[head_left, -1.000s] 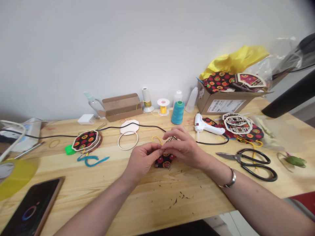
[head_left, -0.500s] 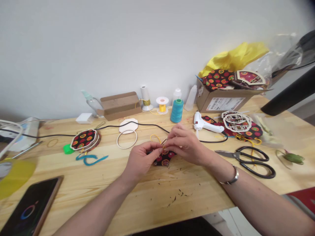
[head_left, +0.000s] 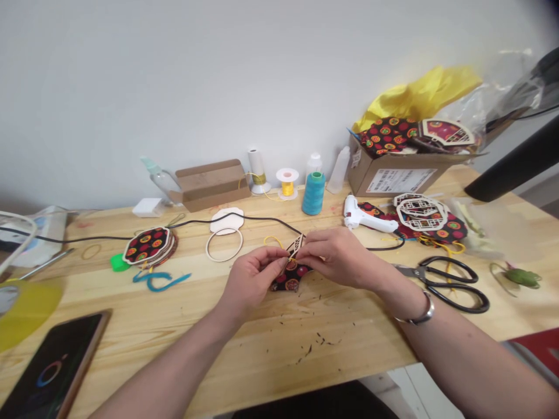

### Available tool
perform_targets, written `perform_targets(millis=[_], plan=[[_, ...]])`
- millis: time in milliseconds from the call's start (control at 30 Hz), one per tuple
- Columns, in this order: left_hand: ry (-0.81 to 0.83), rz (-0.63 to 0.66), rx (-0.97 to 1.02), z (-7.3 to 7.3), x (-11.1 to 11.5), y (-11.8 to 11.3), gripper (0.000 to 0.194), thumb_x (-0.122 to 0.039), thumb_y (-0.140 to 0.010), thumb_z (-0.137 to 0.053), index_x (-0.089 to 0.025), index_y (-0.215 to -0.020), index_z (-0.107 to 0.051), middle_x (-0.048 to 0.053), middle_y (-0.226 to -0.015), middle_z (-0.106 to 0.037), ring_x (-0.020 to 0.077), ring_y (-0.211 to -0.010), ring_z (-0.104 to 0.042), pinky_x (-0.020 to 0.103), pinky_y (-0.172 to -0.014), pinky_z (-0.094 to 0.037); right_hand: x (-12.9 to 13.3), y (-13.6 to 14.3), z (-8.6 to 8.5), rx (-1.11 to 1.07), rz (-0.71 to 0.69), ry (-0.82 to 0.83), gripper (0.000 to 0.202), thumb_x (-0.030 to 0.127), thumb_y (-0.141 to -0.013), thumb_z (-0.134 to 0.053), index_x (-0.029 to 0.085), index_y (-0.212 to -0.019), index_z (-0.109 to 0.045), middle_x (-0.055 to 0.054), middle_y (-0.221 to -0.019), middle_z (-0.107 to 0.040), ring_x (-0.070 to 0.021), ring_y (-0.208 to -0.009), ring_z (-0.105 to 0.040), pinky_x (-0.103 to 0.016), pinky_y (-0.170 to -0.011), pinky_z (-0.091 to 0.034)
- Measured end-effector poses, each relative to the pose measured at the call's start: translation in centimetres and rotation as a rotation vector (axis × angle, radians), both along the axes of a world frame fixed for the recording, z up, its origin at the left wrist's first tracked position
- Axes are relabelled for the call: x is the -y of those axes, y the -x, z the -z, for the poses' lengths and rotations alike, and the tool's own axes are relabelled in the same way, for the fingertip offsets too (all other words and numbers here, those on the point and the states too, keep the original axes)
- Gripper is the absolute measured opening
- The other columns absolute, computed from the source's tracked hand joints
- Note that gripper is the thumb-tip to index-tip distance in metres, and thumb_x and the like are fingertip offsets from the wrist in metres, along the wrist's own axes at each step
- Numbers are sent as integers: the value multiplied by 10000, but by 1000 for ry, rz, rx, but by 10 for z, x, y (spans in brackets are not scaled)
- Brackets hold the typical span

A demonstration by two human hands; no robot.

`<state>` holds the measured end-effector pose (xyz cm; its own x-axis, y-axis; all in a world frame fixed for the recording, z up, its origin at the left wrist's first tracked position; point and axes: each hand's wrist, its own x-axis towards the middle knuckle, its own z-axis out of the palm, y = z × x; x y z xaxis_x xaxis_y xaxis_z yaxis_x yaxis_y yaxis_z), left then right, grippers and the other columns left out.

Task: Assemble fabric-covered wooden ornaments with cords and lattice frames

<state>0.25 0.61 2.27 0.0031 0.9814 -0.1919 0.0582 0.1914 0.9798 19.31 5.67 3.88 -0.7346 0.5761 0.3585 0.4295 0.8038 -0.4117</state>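
Between my hands, just above the table, is a small fan-shaped piece of dark patterned fabric [head_left: 286, 283] with a pale wooden lattice frame [head_left: 297, 244] at its top edge. A thin yellow cord [head_left: 273, 239] loops out behind it. My left hand [head_left: 257, 273] pinches the piece's left side between thumb and fingers, close to the cord. My right hand [head_left: 334, 256], a silver bracelet on its wrist, pinches the right side near the lattice. Fingers cover much of the piece. To the right lie black-handled scissors [head_left: 449, 282] and a white glue gun [head_left: 367, 216].
A stack of patterned fabric pieces [head_left: 148, 245] and a wooden ring [head_left: 224, 244] lie leftward. A teal thread cone [head_left: 313, 193] and yellow cord spool [head_left: 287, 185] stand behind. A full cardboard box [head_left: 393, 174] is back right; a phone [head_left: 56, 364] lies front left. The glue gun's cable crosses the table.
My right hand has come down and slightly right, its fingers lower over the piece. More of the wooden lattice shows between my hands. The left hand stays nearly in place.
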Motion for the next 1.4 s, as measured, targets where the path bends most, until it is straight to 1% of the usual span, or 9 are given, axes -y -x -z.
perform_targets(millis=[133,233,333,467,533,800,1000,1233,1400], plan=[[39,22,31,-1,0,-3,240,-347,-675,-732,-167,-831,-704,49,-787,-741,150,-660,-652,233,-575,-502,2,0,-3,40,28,30,133,166,-838,-596,201,-829,-724,-14,-736,-698,-109,-634,-600,-224,-571,-366],[6,44,-19,-1,1,-5,199,-321,-700,-705,-174,-834,-710,43,-799,-741,157,-670,-660,245,-599,-515,2,1,-5,64,61,78,137,147,-814,-616,212,-819,-736,-12,-708,-714,-109,-598,-605,-221,-542,-341],[-82,81,-155,1,3,-4,162,-305,-758,-648,-202,-860,-719,26,-796,-734,165,-683,-668,253,-627,-514,2,1,-4,102,91,93,130,161,-806,-633,224,-824,-746,-18,-697,-724,-119,-593,-611,-226,-534,-330],[-312,127,-451,6,4,0,143,-274,-804,-599,-238,-855,-728,20,-780,-720,169,-692,-649,260,-644,-477,2,2,-2,153,111,88,127,200,-820,-627,229,-822,-751,-27,-701,-729,-130,-594,-613,-234,-526,-317],[-403,148,-554,8,3,1,144,-261,-818,-587,-238,-853,-724,24,-781,-711,170,-711,-636,268,-670,-464,2,2,-3,187,115,74,132,217,-826,-620,222,-812,-752,-33,-692,-726,-136,-593,-612,-239,-521,-306],[-528,189,-746,13,6,-1,149,-246,-851,-555,-213,-906,-689,41,-847,-712,175,-756,-638,278,-699,-465,2,6,-4,355,133,17,158,249,-840,-597,211,-788,-741,-57,-689,-721,-160,-592,-605,-266,-517,-261],[-674,215,-893,19,8,-5,193,-265,-830,-585,-163,-976,-658,109,-1028,-689,225,-949,-640,325,-848,-492,2,9,-1,442,155,1,180,239,-858,-568,200,-777,-723,-62,-720,-723,-166,-622,-621,-275,-517,-241],[-817,233,-1066,26,10,-7,215,-243,-823,-605,-109,-987,-641,133,-1049,-674,240,-909,-656,364,-792,-541,1,9,0,518,152,-2,218,275,-883,-514,200,-797,-700,-49,-775,-735,-189,-699,-657,-278,-515,-211],[-828,281,-1177,22,8,1,209,-221,-835,-577,-128,-1014,-630,103,-1098,-677,239,-887,-665,369,-739,-554,5,12,6,502,163,-24,246,262,-894,-493,176,-761,-682,-57,-771,-732,-188,-694,-656,-285,-521,-215]])
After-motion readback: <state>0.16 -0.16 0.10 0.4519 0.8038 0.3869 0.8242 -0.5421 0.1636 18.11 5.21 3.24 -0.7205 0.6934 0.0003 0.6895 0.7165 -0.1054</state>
